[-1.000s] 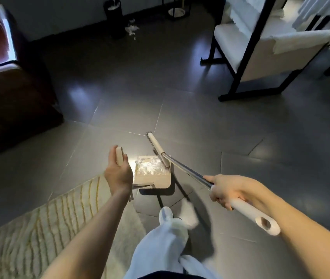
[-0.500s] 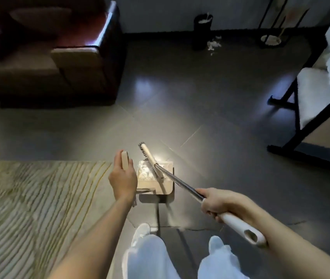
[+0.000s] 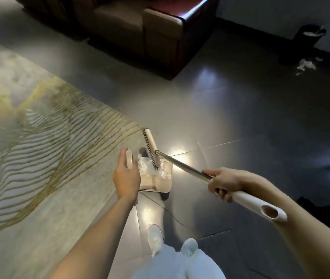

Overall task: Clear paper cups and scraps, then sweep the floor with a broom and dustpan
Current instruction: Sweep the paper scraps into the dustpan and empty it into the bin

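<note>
L hand (image 3: 126,176): seen from the back, wrapped round the upright handle of the dustpan (image 3: 160,183). Cream handle tip pokes out above the hand, btw thumb and forefinger. Fingertips are hidden behind the hand, but the grip is closed on the handle

R hand (image 3: 223,183): fingers curled tight round the broom (image 3: 182,164) shaft, right where bare metal meets the white grip. Knuckles on top, fingertips tucked under. The grip end w/ hang hole sticks out past the hand toward the camera, alongside the R forearm

Broom head: cream back, dark bristles along its left side. Near end sits over the pan mouth, on top of the scraps (image 3: 145,168); far end reaches past the pan to the rug (image 3: 39,137) corner. Head is just beyond the L hand's fingers, close but apart

Scraps: white crumpled bits piled in the pan, just right of the L hand and below the bristles

Pan is at the rug edge on the grey tile floor (image 3: 240,117). Dark shadow under its near edge; can't tell if it's resting or lifted

Floor scraps (image 3: 306,65) lie by the black bin (image 3: 309,35) far right, well apart from both hands. Brown armchair (image 3: 150,27) top centre, white shoes (image 3: 155,236) at the bottom
</note>
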A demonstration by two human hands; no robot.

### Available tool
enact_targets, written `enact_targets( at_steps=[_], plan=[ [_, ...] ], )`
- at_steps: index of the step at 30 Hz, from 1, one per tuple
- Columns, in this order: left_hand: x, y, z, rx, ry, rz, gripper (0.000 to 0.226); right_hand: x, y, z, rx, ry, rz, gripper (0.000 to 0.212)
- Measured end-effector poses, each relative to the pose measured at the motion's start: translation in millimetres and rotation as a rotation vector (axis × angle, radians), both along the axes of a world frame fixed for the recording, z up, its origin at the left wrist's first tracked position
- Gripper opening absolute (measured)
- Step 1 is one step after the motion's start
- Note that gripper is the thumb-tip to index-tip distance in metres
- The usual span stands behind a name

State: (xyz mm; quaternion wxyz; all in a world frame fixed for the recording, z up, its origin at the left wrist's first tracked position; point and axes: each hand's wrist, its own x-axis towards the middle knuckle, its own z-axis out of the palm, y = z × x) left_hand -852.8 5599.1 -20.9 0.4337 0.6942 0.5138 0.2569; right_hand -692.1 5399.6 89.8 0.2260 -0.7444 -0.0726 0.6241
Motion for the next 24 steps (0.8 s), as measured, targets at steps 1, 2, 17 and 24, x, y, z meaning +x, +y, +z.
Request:
enact_targets(
  at_steps=[1,2,17,24],
  plan=[
    [-4.7,1.1,-2.1,-0.009,-0.005,0.018,0.036,2.4,7.7,-1.3,0.006,-0.003,0.026,0.063],
    [-8.0,2.0,-2.3,-0.009,-0.007,0.020,0.036,5.5,15.4,-2.9,0.012,-0.012,0.062,0.065],
    [9.8,17.0,-10.1,-0.017,0.123,0.295,0.029,104.6,140.3,-52.9,-0.024,-0.390,0.875,0.039],
    [15.9,42.4,-19.4,-0.066,0.142,0.405,0.026,123.9,182.4,-106.9,-0.135,-0.453,1.101,0.012]
  ],
)
